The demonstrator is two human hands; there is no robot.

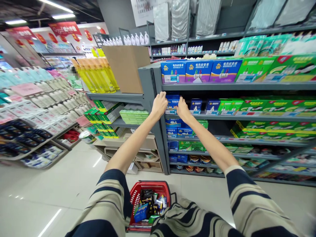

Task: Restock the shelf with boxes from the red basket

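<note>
- left hand: fingers curled, raised to the second shelf of the grey metal shelf unit, against the left side of the small blue box
- right hand: fingers bent, on the box's lower right side
- hands: both partly closed, box between them; can't tell whether either has a firm grip
- blue box: on the second shelf of the unit, front edge, just right of its corner post, with similar blue boxes further right on the same shelf
- above the hands: blue-and-purple electric mosquito liquid boxes and green boxes on the unit's top shelf
- below the hands: more blue boxes on the next shelf down, round tins near the bottom of the unit
- left of the unit: yellow bottles and a cardboard box on top of its side section, green packs on a shelf below
- in front of the unit: red plastic shopping basket on the tile floor, holding small packs and a blue box
- across the aisle from the unit: shelves of white bottles
- both arms in striped sleeves, reaching forward over the basket
</note>
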